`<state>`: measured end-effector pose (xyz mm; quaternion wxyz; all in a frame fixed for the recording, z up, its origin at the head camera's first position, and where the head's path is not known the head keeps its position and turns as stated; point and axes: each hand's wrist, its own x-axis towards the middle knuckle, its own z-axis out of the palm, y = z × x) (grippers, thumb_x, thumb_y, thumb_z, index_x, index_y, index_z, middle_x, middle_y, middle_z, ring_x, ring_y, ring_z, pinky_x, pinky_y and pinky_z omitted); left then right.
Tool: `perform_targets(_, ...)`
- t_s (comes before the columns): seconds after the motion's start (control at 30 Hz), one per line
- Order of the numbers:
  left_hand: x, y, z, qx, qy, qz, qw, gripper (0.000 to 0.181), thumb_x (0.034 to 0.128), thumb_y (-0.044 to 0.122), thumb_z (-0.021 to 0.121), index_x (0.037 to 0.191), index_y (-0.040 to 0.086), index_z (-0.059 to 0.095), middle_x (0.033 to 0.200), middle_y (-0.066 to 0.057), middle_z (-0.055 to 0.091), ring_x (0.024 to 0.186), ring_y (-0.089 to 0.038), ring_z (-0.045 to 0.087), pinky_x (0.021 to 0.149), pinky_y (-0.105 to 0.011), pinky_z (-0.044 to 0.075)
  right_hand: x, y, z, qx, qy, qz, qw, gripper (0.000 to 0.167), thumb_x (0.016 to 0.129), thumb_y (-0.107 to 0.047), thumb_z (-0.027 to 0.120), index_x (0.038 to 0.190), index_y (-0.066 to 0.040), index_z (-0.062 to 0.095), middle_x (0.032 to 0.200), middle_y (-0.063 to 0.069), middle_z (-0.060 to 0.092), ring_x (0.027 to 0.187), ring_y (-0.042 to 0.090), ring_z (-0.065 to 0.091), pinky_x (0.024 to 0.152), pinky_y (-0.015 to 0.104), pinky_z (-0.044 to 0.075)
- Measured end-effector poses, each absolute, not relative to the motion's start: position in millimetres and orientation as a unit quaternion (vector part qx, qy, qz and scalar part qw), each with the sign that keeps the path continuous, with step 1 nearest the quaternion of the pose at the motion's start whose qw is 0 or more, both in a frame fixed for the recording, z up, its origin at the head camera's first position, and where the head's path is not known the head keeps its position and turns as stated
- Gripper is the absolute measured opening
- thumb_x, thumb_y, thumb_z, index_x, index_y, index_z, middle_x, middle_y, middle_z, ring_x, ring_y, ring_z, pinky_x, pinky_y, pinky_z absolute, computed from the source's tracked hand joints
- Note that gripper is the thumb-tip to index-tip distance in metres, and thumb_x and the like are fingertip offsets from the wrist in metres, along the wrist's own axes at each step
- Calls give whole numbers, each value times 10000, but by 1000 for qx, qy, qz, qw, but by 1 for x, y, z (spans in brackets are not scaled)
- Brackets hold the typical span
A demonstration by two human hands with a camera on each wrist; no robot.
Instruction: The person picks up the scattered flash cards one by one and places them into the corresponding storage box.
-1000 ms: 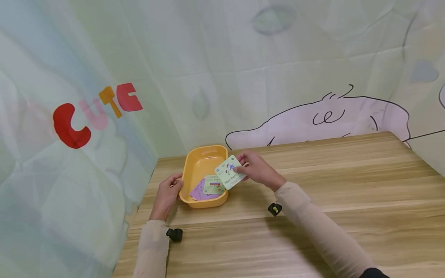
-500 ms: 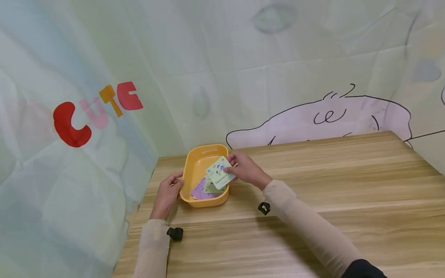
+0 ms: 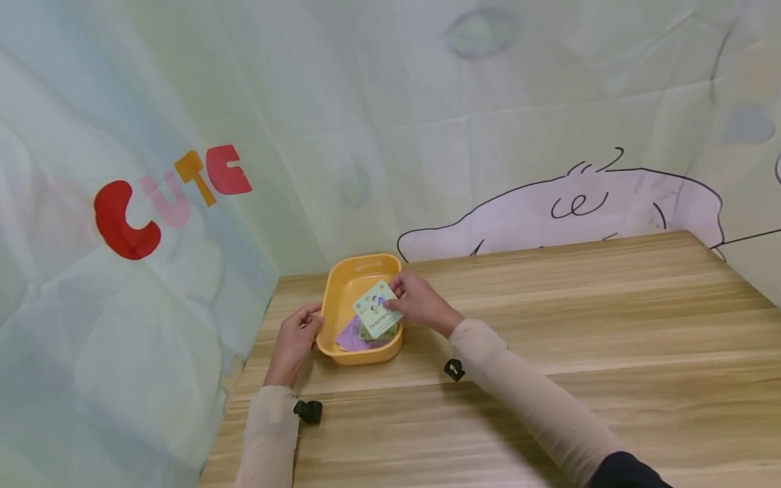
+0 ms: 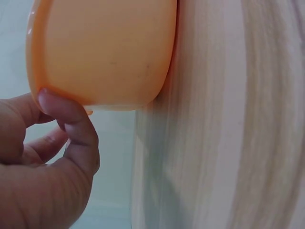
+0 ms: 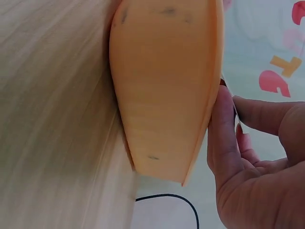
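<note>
An orange-yellow plastic tray (image 3: 326, 318) stands on the wooden table. On its left rim, my left hand (image 3: 294, 341) grips the edge between thumb and fingers; the left wrist view shows the thumb (image 4: 66, 107) against the tray's outer wall. A pale green card (image 3: 376, 313) printed "Teachers" is pinched in my right hand (image 3: 421, 301), over the tray's right part. Beneath it, inside the tray, lie purple cards (image 3: 349, 336) and another green card (image 3: 384, 335), partly covered. In the right wrist view the held card (image 5: 233, 105) shows edge-on at the rim.
The wooden table (image 3: 579, 352) extends to the right and toward the front. A printed cloth backdrop (image 3: 342, 102) rises directly behind the tray and along the left side. Black wrist cameras (image 3: 308, 411) sit on both forearms.
My right hand has moved left with the green card, from the tray's right rim to over the cards inside. The left hand keeps its grip on the tray.
</note>
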<state>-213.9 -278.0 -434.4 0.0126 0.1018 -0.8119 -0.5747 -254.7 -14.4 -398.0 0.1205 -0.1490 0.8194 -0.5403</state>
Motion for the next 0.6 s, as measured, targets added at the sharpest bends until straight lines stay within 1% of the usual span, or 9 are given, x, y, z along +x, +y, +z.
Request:
perform_targets(0.13, -213, -277, -435, 99, -813, -574, 13, 374, 1054, 147, 522, 1419, 80, 566, 1026, -78, 493, 802, -187, 528, 611, -227, 484, -255, -16, -401, -155, 827, -528, 115, 225, 946, -70, 706, 1110, -42, 555, 1034, 109, 574, 900, 205, 593, 701, 314, 595)
perform_targets(0.3, -213, -277, -436, 98, -812, -576, 15, 379, 1052, 141, 518, 1421, 71, 563, 1039, -88, 503, 807, -196, 533, 609, -221, 486, -257, -21, -405, -159, 846, -500, 101, 222, 937, -104, 728, 1084, -55, 570, 1001, 86, 580, 854, 180, 572, 650, 248, 540)
perform_targets(0.5, -213, -277, -436, 96, -813, -574, 14, 384, 1048, 141, 521, 1423, 69, 561, 1038, -90, 494, 795, -179, 527, 610, -223, 492, -258, -25, -408, -145, 860, -481, 88, 215, 926, -135, 747, 1037, -58, 580, 954, 62, 580, 809, 162, 556, 643, 232, 494)
perform_targets(0.6, -214, -278, -436, 96, -815, -571, 16, 380, 1048, 144, 527, 1420, 78, 566, 1032, -88, 493, 785, -170, 522, 610, -227, 488, -257, -25, -407, -139, 865, -475, 87, 224, 927, -176, 753, 1014, -68, 576, 934, 54, 578, 788, 162, 560, 635, 233, 483)
